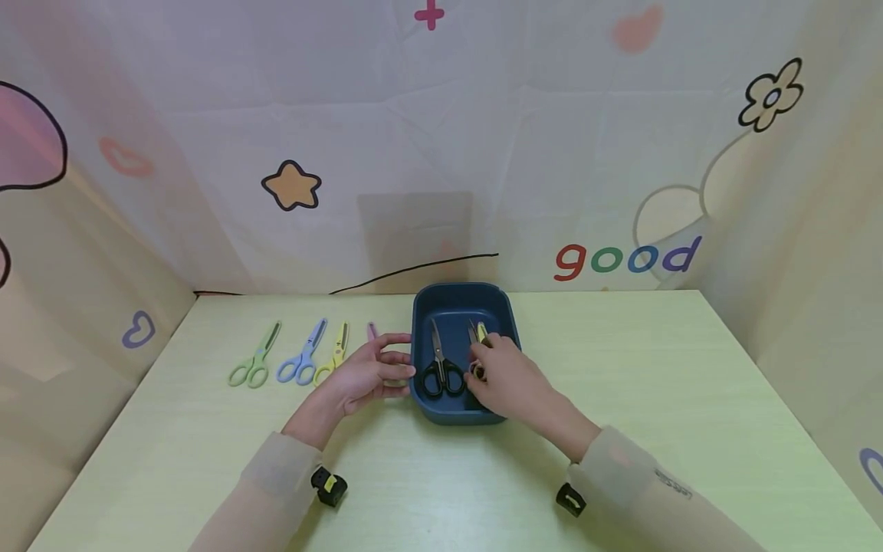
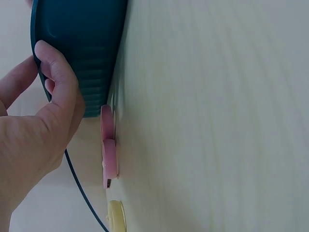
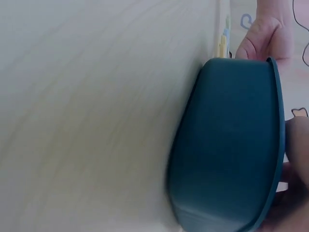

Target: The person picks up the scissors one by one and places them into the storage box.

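A dark blue bin (image 1: 464, 418) stands on the table. Inside, at its left, lies a pair of black-handled scissors (image 1: 442, 377) with the blades pointing away. My left hand (image 1: 375, 372) touches the bin's left side with its fingertips, near the rim in the left wrist view. My right hand (image 1: 507, 377) reaches over the right rim, fingers bent round scissors (image 1: 472, 332) at the right of the bin. A dark blade and a yellow tip (image 1: 481, 330) show past these fingers; most of the handles are hidden. In the right wrist view the bin's wall hides the fingertips.
Left of the bin lie green scissors (image 1: 255, 366), blue scissors (image 1: 301, 362), yellow scissors (image 1: 339, 349) and pink scissors (image 2: 109, 157), partly behind my left hand in the head view. A printed curtain (image 1: 441, 138) hangs behind the table (image 1: 655, 399).
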### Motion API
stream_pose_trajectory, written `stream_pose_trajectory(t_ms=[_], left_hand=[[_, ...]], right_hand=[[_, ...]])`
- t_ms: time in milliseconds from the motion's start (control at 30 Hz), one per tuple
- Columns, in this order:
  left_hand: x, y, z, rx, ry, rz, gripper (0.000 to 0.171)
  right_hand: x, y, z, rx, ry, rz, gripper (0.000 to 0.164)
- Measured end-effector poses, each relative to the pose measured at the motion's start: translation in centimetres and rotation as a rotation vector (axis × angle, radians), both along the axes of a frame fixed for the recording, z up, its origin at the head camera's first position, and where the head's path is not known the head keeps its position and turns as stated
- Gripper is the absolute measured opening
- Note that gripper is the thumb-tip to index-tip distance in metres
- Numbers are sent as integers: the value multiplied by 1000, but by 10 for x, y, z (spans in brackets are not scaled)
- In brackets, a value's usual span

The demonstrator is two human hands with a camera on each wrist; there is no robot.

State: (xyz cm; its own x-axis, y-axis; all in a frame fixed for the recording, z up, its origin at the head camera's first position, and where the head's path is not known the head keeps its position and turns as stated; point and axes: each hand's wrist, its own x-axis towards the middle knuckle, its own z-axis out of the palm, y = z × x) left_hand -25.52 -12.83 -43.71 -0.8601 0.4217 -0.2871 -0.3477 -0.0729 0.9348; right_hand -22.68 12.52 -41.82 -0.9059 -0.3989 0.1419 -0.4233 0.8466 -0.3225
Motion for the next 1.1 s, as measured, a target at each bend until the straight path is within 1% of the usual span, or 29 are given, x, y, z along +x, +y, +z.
stream_pose_trajectory(t_ms=[67,100,167,233,300,367,500,667,733,800,967,1100], left_hand=[[0,0,0,2,0,-1,63],[0,0,0,3,1,-2,63],[0,0,-1,3,3,-3,62],[0,0,-1,4,4,-3,62],[0,0,-1,4,4,-3,62],[-1,0,-1,3,4,-1,62],[-1,-1,-1,0,2,4,63],[-1,-1,-2,2,2,2,63],[-1,-1,-2,4,2,1,62],[-1,-1,-2,4,2,0,62],[-1,0,-2,3,3,-4,62],[-1,-1,-2,-1,8,-4,62]], right_hand=[[-1,4,-1,-68,52,-8,16],[-1,7,-1,-112,77,-18,17],[-3,12,-1,-192,128,-48,23],[-5,17,-2,-265,159,-83,29],[-7,23,-2,-335,161,-113,35],[-10,29,-2,-381,141,-135,38],[-14,38,-1,-487,56,-157,47],[-17,46,-1,-576,-80,-210,54],[-18,49,-1,-583,-153,-240,55],[-20,51,-1,-617,-242,-260,56],[-24,57,1,-771,-465,-283,52],[-27,62,0,-840,-567,-273,49]])
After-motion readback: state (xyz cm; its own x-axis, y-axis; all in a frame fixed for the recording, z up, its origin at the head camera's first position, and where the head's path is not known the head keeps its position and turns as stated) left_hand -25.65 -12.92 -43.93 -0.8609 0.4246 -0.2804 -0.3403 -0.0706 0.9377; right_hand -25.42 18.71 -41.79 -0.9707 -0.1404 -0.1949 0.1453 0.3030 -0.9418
